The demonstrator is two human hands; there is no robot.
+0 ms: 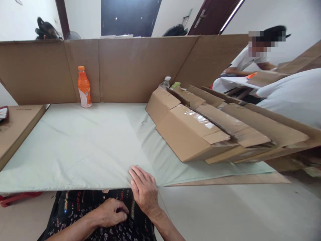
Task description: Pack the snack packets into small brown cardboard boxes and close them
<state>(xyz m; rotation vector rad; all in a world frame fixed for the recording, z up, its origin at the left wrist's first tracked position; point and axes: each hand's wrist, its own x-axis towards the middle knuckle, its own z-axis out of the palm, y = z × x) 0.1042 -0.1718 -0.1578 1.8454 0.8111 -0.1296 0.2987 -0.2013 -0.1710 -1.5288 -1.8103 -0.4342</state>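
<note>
My left hand (112,212) rests on my lap, on dark patterned cloth (82,209). Its fingers are loosely curled, and nothing shows in them. Palm down, my right hand (144,190) lies at the front edge of the table, with its outstretched fingers on the pale green tablecloth (95,144) and nothing in its grip. An orange drink bottle (84,87) stands upright at the back of the table. To the right of my right hand, several cardboard boxes (190,137) lean over one another in a row.
A tall cardboard screen (137,67) borders the table's back edge. On the left is a flat cardboard box (22,127). Behind the leaning boxes stands a clear bottle (166,82) with a white cap. One person (240,62) sits at another table, beside someone's white-clothed back (296,93).
</note>
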